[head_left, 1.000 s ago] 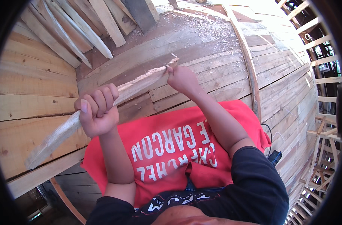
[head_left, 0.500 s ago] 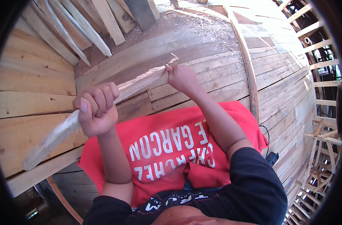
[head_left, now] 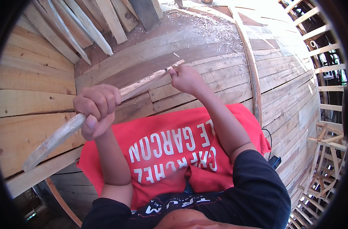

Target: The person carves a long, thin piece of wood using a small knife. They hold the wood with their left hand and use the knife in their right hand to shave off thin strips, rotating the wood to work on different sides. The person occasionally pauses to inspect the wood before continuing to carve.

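Note:
A long, pale, curved wooden stick (head_left: 53, 141) slants across in front of me, from the lower left up to the centre. My left hand (head_left: 97, 105) is closed around its middle. At its upper end, the surface (head_left: 147, 78) looks freshly cut and rough. Beside that end my right hand (head_left: 187, 81) is closed, thumb along the top, on a slim blade-like tool (head_left: 155, 63) that shows as a narrow line across the stick. Most of this tool is hidden in the fist, so its exact kind is unclear. Red cloth (head_left: 174, 133) covers my lap.
Wood shavings (head_left: 216, 30) are scattered over the plank floor ahead. Several cut wooden pieces (head_left: 93, 34) lean at the upper left, by a plank wall (head_left: 32, 99). A raised wooden strip (head_left: 251, 65) runs along the floor to the right. A small pale sliver (head_left: 176, 55) lies beyond the stick.
My right hand has shifted slightly right, and the narrow tool now shows more clearly across the stick. My left hand keeps its hold, with the wrist slightly turned.

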`<state>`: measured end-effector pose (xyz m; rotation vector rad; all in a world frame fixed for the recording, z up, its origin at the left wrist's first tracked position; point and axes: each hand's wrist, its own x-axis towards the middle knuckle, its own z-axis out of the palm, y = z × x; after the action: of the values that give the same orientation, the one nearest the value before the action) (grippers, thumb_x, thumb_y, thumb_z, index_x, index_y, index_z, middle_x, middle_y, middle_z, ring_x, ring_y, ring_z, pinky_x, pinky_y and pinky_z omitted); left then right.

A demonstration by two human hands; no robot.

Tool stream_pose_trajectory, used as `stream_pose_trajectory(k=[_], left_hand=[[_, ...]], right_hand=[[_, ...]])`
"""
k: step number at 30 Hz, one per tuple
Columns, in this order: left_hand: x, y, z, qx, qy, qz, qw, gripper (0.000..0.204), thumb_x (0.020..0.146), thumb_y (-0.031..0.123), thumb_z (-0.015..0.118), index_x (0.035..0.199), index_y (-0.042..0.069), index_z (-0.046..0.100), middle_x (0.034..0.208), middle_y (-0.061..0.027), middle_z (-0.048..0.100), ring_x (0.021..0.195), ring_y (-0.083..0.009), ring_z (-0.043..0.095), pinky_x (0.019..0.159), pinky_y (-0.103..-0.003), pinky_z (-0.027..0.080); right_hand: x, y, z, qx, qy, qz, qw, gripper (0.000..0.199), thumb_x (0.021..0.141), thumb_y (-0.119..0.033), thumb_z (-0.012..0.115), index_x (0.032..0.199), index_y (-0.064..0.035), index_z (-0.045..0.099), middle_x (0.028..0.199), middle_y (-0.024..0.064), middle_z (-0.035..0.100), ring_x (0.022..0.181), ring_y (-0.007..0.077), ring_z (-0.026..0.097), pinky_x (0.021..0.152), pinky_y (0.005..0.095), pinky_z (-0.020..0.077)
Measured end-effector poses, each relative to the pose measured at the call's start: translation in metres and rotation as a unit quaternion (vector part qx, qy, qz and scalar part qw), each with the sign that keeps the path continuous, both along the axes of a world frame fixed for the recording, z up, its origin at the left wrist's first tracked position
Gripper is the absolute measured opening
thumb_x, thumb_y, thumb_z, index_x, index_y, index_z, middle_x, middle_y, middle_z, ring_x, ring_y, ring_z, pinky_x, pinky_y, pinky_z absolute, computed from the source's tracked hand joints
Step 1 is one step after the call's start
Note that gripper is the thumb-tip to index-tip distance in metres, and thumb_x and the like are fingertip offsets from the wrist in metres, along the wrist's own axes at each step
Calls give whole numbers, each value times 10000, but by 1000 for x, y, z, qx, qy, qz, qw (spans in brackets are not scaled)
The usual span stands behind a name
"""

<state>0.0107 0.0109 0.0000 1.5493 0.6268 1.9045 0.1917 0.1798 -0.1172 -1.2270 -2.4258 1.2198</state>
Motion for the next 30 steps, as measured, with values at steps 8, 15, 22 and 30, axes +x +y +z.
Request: stream_pose_trajectory(k=[8, 15, 22, 30], left_hand=[[3, -1, 2, -24, 45, -16, 999, 428, 868, 254, 605, 551, 146, 338, 464, 46, 317, 396, -103, 293, 484, -275, 304], [9, 16, 2, -117, -254, 242, 929, 418, 975, 244, 498, 608, 183, 308, 534, 40, 243, 495, -125, 327, 656, -310, 376], [5, 5, -18, -18, -76, 89, 993, 398, 916, 132, 418, 548, 184, 277, 429, 30, 307, 375, -98, 261, 445, -282, 335], [8, 2, -18, -28, -91, 132, 987, 383, 918, 152, 419, 562, 175, 279, 446, 17, 294, 385, -100, 258, 462, -288, 321]], right_hand=[[2, 8, -6, -19, -128, 12, 991, 478, 1000, -389, 431, 967, 10, 692, 929, 259, 686, 950, 435, 652, 863, 515, 494], [1, 1, -16, -7, -55, -31, 998, 497, 1001, -361, 445, 785, 36, 649, 767, 278, 649, 800, 474, 633, 752, 544, 476], [-8, -35, 13, -27, -49, -2, 998, 485, 1007, -341, 429, 846, 40, 682, 790, 269, 674, 855, 452, 662, 808, 520, 508], [-5, -35, 13, 0, -41, -5, 999, 508, 1011, -362, 424, 844, 49, 672, 817, 286, 663, 846, 467, 650, 787, 541, 504]])
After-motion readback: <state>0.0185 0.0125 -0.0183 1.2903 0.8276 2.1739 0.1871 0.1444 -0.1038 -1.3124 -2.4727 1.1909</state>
